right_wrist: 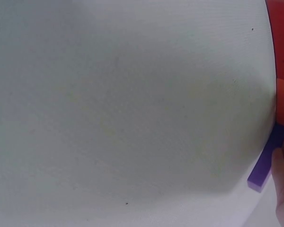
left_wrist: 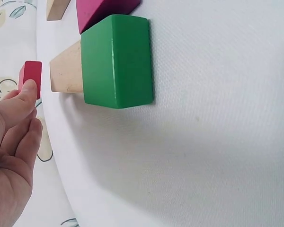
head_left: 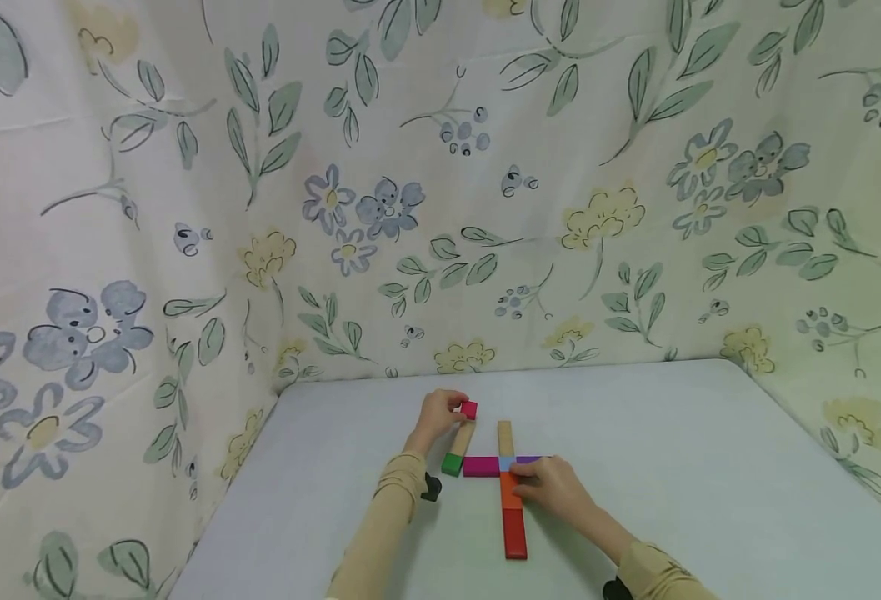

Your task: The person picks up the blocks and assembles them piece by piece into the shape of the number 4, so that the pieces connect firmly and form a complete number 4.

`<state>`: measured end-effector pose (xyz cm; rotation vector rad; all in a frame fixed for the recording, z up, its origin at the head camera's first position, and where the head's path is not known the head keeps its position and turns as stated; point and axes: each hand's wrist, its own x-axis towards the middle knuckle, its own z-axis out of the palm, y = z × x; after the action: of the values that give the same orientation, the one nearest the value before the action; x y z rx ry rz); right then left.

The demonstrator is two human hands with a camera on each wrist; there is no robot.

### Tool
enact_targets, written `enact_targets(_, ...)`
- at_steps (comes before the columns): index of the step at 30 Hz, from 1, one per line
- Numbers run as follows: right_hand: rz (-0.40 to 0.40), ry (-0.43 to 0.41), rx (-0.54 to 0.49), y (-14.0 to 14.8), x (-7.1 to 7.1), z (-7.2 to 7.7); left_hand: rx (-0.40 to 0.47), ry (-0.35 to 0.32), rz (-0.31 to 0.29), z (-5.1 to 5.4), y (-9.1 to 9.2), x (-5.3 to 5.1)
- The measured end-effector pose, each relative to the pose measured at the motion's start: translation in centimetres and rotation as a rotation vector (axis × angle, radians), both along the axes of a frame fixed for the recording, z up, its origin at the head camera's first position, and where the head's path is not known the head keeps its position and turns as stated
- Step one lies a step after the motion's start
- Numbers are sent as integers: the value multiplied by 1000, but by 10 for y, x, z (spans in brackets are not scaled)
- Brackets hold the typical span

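My left hand (head_left: 434, 418) pinches a small pinkish-red cube (left_wrist: 31, 74) between thumb and fingers. It holds the cube at the far end of a plain wooden block (head_left: 463, 437), whose near end meets a green block (left_wrist: 117, 61). To the right, a magenta block (head_left: 481, 467), a light blue cube (head_left: 508, 463) and a purple block (right_wrist: 263, 168) run crosswise. An orange block (head_left: 511, 493) and a red block (head_left: 514, 533) extend toward me from the light blue cube. My right hand (head_left: 556, 487) rests its fingertips at the orange block and light blue cube, partly covering the purple block.
Another plain wooden block (head_left: 504, 437) points away from the light blue cube. All the blocks lie on a white-covered table (head_left: 710, 483). A floral cloth (head_left: 440, 183) hangs behind the table and along its sides.
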<state>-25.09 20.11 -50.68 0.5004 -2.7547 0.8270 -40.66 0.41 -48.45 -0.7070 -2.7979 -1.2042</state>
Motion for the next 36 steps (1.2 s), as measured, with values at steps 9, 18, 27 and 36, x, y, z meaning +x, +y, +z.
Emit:
enact_targets(9, -3, 3, 4, 1, -2, -2, -13, 15, 21, -4, 2, -1)
enact_targets(18, -9, -5, 13, 1, -1, -1, 7, 47, 41, -8, 6, 0)
enact_targets(27, 3, 9, 0, 1, -1, -1, -35, 84, 19, -8, 7, 0)
enact_targets(36, -4, 5, -6, 2, -1, -4, -51, 26, 17, -6, 9, 3)
